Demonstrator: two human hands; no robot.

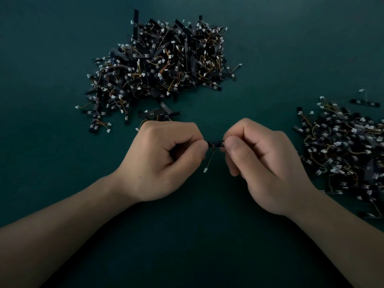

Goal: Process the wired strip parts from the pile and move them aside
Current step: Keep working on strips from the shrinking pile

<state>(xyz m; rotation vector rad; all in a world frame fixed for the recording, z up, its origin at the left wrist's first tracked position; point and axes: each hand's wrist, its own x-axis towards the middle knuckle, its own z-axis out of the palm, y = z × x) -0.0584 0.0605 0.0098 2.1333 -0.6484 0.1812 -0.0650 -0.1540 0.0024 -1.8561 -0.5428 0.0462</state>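
Dark teal matte table surface (52, 59) carries all items in view. A short black wired strip part (216, 143) is held level above the near centre of the surface, between both hands. The left hand (164, 161) pinches the left end of the strip between thumb and curled forefinger; its remaining fingers are curled into the palm. The right hand (268, 165) pinches the right end in the same manner, fingers curled. A thin orange-brown wire lead (210, 160) hangs from the strip and ends in a small white plastic connector (206, 170), which hangs between the two hands.

A large pile of black strip parts with coloured wires and white connectors (160, 65) lies on the far side of the surface, left of centre. Several loose parts from the pile lie just beyond the left hand's knuckles. A second heap of the same parts (345, 150) lies at the right edge of the surface, just beside the right hand and well apart from the large pile.
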